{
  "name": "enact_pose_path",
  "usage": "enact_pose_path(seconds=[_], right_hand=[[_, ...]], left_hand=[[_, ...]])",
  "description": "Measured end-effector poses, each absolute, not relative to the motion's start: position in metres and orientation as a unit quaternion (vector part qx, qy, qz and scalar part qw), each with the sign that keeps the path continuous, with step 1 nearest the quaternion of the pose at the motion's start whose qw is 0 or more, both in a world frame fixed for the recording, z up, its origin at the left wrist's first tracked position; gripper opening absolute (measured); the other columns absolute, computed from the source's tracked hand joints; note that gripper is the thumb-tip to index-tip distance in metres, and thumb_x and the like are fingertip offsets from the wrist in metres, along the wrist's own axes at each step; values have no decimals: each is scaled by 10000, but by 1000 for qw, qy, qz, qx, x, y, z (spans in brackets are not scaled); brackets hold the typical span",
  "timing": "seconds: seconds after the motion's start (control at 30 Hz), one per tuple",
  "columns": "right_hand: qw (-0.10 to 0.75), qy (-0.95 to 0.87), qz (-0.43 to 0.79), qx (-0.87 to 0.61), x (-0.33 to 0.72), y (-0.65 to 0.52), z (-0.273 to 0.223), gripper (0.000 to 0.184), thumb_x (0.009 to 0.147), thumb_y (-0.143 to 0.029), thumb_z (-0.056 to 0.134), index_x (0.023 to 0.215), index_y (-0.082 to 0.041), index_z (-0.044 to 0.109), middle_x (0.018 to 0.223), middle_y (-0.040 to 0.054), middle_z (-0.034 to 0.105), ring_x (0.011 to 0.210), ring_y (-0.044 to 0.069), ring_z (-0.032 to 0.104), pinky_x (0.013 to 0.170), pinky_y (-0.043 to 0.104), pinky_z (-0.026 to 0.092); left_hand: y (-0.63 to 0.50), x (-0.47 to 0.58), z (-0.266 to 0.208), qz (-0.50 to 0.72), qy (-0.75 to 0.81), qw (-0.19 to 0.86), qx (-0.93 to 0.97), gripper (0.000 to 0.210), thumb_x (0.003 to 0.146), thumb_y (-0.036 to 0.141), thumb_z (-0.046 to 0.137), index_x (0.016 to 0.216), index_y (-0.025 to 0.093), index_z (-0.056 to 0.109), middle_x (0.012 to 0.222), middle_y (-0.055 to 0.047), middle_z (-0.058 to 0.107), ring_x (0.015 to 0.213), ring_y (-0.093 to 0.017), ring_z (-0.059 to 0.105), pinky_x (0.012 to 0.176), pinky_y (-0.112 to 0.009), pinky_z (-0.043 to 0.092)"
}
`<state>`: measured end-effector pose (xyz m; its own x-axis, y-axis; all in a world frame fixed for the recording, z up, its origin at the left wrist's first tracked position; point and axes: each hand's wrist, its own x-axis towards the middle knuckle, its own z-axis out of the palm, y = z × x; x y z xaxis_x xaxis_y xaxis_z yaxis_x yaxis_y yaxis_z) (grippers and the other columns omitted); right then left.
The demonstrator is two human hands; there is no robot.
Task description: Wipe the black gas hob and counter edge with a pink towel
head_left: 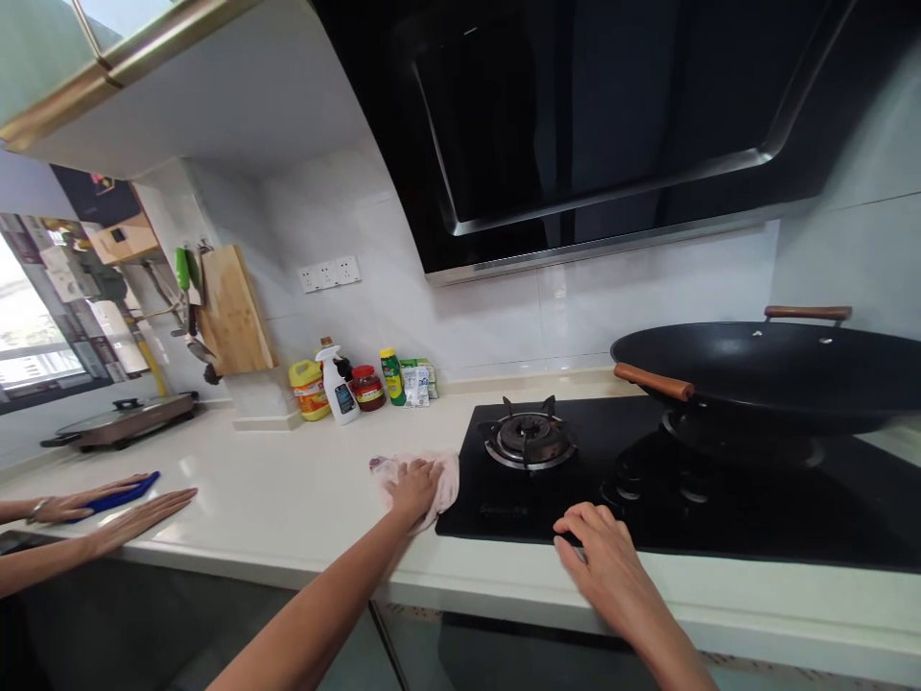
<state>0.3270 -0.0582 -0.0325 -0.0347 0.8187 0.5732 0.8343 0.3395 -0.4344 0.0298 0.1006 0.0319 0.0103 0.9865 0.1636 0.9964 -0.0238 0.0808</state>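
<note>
My left hand presses on a pale pink cloth, its fingers bunched over the fabric. The cloth lies on the white countertop, right against the left edge of the black gas hob. Near the hob's front edge is my right hand, empty, with its fingers loosely bent and the thumb apart. Whether its fingertips touch the glass, I cannot tell. Beyond my left hand, toward the back of the hob, sits a bare burner.
A large wok with wooden handles covers the right burner. Along the wall stand a spray bottle, a yellow jug and a red-lidded jar. At left, another person's hands rest by a blue cloth. A range hood hangs overhead.
</note>
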Motion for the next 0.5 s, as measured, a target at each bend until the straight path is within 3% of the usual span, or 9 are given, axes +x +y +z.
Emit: enact_pose_path(seconds=[0.3,0.5], right_hand=[[379,-721,-12,-579,328,-60,-33,209,952,-343,496,1018,-277,682,1100,55,647,992,229,568,840,397,432],[371,-728,-14,-576,331,-56,-37,222,953,-383,505,1033,-297,693,1108,46,662,982,224,588,811,381,445]], left_hand=[[55,70,27,-144,-619,-14,-772,457,1003,479,347,1381,396,590,1492,-39,550,1397,-293,451,1147,-625,300],[20,59,15,-168,-566,18,-807,415,975,431,467,1359,385,620,1445,-38,582,1352,-270,496,1131,-517,387]])
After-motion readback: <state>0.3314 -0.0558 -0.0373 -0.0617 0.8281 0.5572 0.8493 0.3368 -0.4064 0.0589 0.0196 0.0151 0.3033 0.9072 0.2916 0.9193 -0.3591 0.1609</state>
